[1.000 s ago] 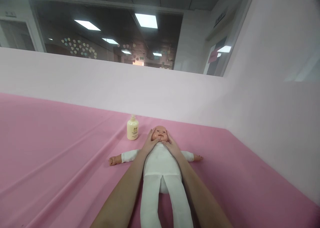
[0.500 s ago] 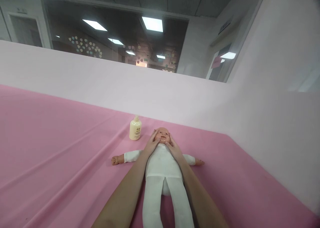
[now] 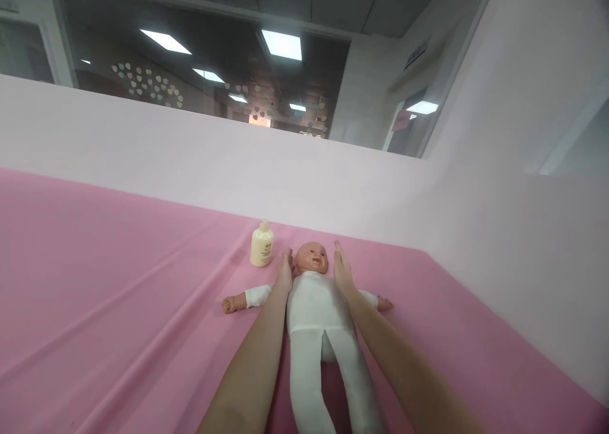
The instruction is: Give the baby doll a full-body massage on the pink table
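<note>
A baby doll in a white suit lies on its back, arms spread out and head away from me, its face turned slightly to the right. My left hand is held on edge at the left side of the doll's head, fingers straight; whether it touches the head I cannot tell. On the other side, my right hand stands edge-on with fingers stretched, a small gap between it and the head. Neither hand grips anything. My forearms run along both sides of the doll's body, over its sleeves.
A cream-coloured bottle stands just left of my left hand. The pink sheet under the doll has long folds on the left. Behind it rises a white wall with a window above; another wall closes the right side.
Both hands have come off the doll's cheeks and moved apart to either side of its head. The face is now uncovered. The camera view has shifted a little.
</note>
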### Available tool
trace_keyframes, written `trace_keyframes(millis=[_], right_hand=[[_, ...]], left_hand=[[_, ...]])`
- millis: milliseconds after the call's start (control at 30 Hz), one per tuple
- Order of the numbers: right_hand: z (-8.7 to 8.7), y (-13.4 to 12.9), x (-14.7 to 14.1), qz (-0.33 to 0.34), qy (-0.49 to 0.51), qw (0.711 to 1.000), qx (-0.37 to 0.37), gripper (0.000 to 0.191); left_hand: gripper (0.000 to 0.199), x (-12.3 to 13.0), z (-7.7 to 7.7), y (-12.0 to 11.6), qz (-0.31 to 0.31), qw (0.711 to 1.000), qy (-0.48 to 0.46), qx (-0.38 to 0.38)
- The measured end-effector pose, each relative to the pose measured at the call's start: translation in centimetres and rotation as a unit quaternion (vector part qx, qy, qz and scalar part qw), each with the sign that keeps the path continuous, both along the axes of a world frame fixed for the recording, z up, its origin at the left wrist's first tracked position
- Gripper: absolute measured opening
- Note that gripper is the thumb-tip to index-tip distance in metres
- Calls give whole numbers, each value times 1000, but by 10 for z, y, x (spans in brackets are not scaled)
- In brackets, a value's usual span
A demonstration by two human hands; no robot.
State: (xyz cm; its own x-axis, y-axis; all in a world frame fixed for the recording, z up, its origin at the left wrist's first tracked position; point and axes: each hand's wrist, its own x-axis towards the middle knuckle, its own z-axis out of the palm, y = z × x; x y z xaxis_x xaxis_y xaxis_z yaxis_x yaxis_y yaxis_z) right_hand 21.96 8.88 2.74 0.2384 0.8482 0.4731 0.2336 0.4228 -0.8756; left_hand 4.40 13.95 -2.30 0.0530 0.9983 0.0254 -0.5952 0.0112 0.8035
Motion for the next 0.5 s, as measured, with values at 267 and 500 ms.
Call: trace_keyframes(millis=[267,500], right_hand=[[88,29,-86,36,-408,904,124,65],[107,67,-175,86,-486,866,86,69]], left_hand=[[79,-19,7,15,20,995,-99,-5],[84,-29,8,16,9,993,-119,26]])
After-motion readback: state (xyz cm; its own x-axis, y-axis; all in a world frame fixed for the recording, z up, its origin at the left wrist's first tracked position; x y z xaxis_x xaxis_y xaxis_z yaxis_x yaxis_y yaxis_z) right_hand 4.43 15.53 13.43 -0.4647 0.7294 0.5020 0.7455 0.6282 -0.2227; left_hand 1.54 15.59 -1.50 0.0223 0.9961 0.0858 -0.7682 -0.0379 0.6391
